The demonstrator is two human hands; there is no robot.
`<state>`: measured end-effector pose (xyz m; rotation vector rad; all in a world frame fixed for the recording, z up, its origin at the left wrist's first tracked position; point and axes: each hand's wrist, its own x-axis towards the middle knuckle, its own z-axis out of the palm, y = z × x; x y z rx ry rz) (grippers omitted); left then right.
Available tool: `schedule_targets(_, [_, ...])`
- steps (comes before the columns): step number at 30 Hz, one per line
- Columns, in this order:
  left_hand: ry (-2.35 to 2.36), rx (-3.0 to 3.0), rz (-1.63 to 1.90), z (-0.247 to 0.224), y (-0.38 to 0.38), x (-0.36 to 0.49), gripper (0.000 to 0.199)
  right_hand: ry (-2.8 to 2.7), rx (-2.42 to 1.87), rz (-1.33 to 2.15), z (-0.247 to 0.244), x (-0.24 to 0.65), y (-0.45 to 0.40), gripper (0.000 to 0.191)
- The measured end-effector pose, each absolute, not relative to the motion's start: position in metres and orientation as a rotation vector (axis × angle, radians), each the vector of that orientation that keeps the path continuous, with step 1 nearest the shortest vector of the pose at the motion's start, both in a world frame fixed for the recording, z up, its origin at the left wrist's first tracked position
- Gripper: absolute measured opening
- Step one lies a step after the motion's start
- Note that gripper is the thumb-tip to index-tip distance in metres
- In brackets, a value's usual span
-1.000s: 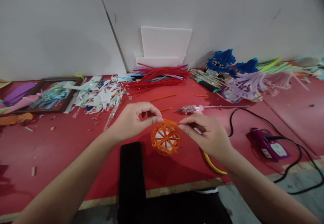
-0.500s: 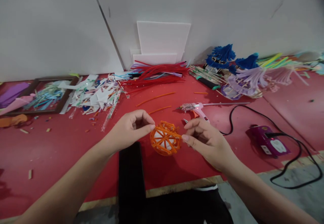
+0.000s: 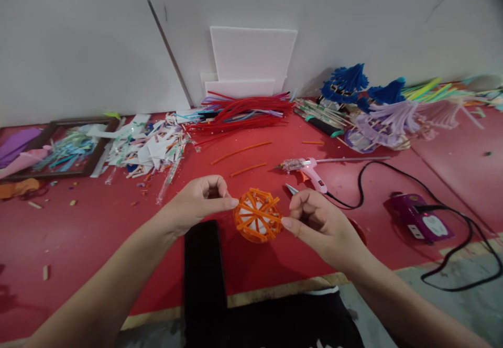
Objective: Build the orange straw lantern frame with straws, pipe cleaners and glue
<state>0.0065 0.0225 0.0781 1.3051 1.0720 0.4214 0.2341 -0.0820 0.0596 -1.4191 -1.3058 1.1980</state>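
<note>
1 second ago, the orange strip [image 3: 261, 212] was up by the far edge of the round orange frame [image 3: 249, 231]. Now it is lower, across the frame's top, so it seems to make 1 more bar there. The frame sits on the red surface [image 3: 251, 264]. The left hand [image 3: 202, 204] pinches the strip's end. The right hand [image 3: 324, 227] touches the other; I cannot tell if it grips.

The orange pipe-cleaner frame [image 3: 257, 214] fills the gap between left hand [image 3: 202, 204] and right hand [image 3: 328, 225], with a black phone-like slab [image 3: 202, 256] just to its near left. Past the right hand, the pink glue gun [image 3: 313, 172] and its black cord [image 3: 361, 180] block the way; a hand could pass over the red tabletop [image 3: 90, 232] left of the left forearm [image 3: 118, 285].
</note>
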Motion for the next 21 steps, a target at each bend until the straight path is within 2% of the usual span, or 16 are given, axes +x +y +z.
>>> schedule_targets(7, [1.044,1.293,0.402,0.0747,0.0243,0.0059,0.038,-1.303,-1.44,1.232,0.0578,0.235,-0.0805,0.017])
schedule_targets(21, [1.038,1.462,0.33,0.0775,0.0267,0.0067,0.032,-1.228,-1.426,1.31,0.0504,0.2353,-0.0795,0.021])
